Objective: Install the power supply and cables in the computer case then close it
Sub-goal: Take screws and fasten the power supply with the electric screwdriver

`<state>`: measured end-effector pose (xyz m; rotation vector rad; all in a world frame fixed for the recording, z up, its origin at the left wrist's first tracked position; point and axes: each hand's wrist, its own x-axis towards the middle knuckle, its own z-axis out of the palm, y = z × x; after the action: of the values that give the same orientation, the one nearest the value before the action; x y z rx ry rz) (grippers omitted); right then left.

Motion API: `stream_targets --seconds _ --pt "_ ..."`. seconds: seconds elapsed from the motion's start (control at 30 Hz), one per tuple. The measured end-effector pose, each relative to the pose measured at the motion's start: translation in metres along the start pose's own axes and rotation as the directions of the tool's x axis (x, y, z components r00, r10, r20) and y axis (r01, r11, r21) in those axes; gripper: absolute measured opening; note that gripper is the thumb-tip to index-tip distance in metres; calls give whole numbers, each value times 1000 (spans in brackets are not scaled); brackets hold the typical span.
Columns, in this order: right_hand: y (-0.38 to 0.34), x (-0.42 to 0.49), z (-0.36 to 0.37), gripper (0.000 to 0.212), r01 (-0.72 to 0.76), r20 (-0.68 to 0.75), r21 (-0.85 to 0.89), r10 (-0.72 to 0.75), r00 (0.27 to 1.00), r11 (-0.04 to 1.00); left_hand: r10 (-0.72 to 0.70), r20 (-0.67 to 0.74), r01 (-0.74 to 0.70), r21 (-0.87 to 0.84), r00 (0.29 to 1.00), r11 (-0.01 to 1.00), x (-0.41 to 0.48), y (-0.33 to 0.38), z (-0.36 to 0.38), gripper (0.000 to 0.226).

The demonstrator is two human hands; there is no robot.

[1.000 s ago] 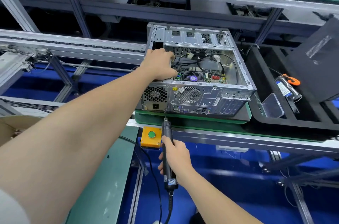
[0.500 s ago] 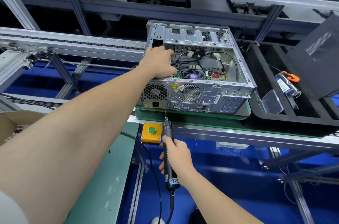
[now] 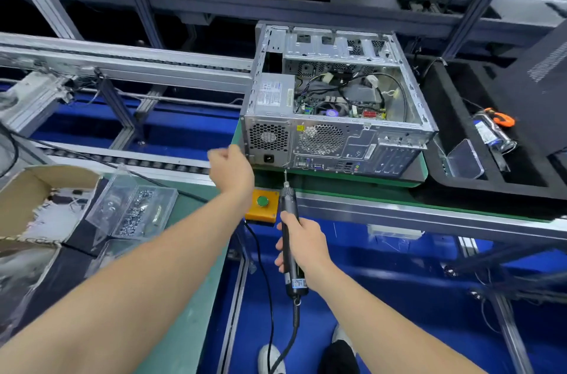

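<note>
Computer case (image 3: pixel 362 140) open; right grip (image 3: pixel 306 251) grasps screwdriver (image 3: pixel 288 205); left grip (image 3: pixel 230 171) curled, contents unclear.

Reaches forward with both bare arms; curls left hand (image 3: pixel 231 172) into a loose, blurred fist; grips screwdriver (image 3: pixel 288 205) in right hand (image 3: pixel 306 251), tip forward.

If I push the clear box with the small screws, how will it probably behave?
The clear box looks like hard thin plastic, so probably stiff and smooth. It sits low and wide, so it should slide rather than tip. The screws heaped inside likely make it heavy for its size, and they may shift.
</note>
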<state>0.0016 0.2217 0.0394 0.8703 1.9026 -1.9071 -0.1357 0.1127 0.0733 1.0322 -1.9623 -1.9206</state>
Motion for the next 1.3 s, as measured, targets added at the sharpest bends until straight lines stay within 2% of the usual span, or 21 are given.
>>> stream_targets --seconds 0.03,0.1,0.2,0.23,0.3,0.37,0.63,0.97,1.2,1.3 --pt "0 0 1 36 4 3 -11 -4 1000 1000 -180 121 178 26 976 984 -5 -17 -4 15" --pt "0 0 3 37 8 12 -22 -8 1000 1000 -400 383 403 77 833 912 -11 -41 -8 20" --pt "2 1 4 36 7 16 -28 -6 1000 1000 -425 671 509 82 607 857 -13 -59 -5 27" --pt "2 1 4 35 2 14 -29 -1 1000 1000 -399 722 552 29 565 834 -14 -62 -2 28" --pt "4 2 4 34 -7 8 -28 7 1000 1000 -357 770 638 -83 529 766 -16 -65 4 29" --pt "5 4 4 34 -5 7 -32 5 1000 999 -346 783 670 -119 517 733 -17 -66 10 27" --pt "7 9 4 36 12 -16 -25 -12 1000 1000 -375 757 689 -134 535 712 -21 -67 24 20" --pt "8 15 1 34 61 -11 -46 -62 998 997 -364 748 692 -173 555 701 -21 -67 28 21" --pt "7 20 2 35 60 -12 -44 -61 998 997 -354 734 662 -171 580 729 -20 -64 32 16" --pt "7 22 2 35 69 -14 -71 -70 997 995 -362 738 688 -188 570 701 -19 -63 32 18"
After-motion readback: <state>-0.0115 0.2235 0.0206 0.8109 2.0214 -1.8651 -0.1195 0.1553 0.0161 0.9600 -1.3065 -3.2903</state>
